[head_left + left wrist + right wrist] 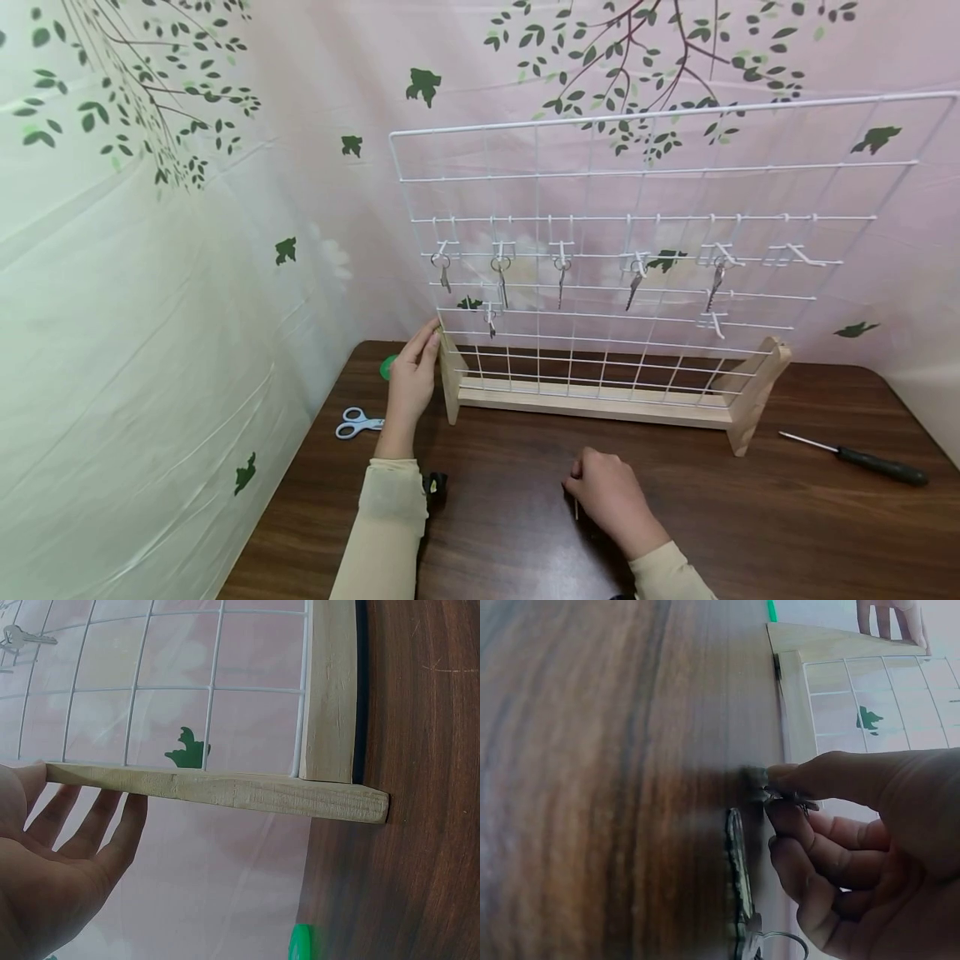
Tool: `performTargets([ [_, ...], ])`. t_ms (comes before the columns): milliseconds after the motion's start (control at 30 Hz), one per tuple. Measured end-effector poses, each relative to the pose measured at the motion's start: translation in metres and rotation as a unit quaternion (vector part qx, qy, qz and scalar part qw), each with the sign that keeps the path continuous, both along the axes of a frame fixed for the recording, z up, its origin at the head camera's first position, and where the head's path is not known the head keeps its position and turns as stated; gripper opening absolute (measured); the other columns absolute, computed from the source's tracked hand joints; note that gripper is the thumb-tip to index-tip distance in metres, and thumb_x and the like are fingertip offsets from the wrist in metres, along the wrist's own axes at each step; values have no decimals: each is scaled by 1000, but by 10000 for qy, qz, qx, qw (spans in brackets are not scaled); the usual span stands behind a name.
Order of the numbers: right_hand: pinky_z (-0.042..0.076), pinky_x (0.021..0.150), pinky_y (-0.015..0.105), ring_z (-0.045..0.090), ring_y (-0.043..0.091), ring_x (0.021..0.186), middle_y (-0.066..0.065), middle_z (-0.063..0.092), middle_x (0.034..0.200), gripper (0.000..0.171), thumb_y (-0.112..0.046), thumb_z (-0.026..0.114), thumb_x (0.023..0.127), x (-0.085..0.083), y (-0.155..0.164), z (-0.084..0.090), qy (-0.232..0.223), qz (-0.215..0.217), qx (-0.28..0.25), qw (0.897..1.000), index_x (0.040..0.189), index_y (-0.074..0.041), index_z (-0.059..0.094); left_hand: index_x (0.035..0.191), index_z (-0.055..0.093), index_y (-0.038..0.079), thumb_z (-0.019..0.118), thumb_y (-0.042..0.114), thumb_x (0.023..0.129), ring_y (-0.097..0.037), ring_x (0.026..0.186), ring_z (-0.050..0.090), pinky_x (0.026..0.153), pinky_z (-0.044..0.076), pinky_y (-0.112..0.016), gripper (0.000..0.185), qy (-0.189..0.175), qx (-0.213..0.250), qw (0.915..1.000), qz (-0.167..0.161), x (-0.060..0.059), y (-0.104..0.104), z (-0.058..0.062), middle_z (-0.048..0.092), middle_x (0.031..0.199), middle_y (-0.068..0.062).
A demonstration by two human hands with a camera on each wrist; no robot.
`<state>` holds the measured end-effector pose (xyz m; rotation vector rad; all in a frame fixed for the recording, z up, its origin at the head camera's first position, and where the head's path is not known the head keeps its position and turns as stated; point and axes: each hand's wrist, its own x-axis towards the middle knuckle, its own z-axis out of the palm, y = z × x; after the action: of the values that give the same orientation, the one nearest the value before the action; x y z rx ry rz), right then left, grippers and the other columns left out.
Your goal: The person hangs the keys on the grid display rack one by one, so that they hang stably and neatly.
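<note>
A white wire grid rack [600, 218] stands in a wooden base, with keys on rings hanging from several of its hooks. My left hand [415, 367] holds the upper end of the rack's left wooden side board [225, 791], fingertips along its outer face. Low over the table, in front of the rack, is my right hand [611, 496]. Its thumb and index finger pinch a small metal piece, apparently a key [804, 801], partly covered by the fingers. Another key [739, 862] with a ring lies on the table close beside these fingers.
Light blue scissors [356, 423] and a round green object [387, 367] lie left of the rack. A small black object [435, 490] sits beside the left sleeve. On the right rests a black-handled screwdriver [877, 463]. A printed leaf curtain [315, 125] hangs behind the table.
</note>
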<state>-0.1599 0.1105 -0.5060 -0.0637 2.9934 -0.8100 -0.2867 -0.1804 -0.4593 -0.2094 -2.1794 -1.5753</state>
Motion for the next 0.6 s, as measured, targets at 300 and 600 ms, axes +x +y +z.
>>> performTargets([
  [300,56,67,40,62,12,69,-3,69,75,16,-12,86,86,-2,0,0,103,108,-270,9995,85,-11,70,148,66,16,60,27,111,-30,150,55,120,50,-53,39,48,66,10000,-39,-1,0,-1,59,158,-14],
  [600,53,64,27,61,6,70,-4,72,78,10,-4,81,87,-1,2,9,275,92,-920,9953,94,-9,75,148,66,15,59,26,111,-31,150,54,121,49,-53,39,22,63,10000,-45,-2,-1,-2,59,159,-15],
])
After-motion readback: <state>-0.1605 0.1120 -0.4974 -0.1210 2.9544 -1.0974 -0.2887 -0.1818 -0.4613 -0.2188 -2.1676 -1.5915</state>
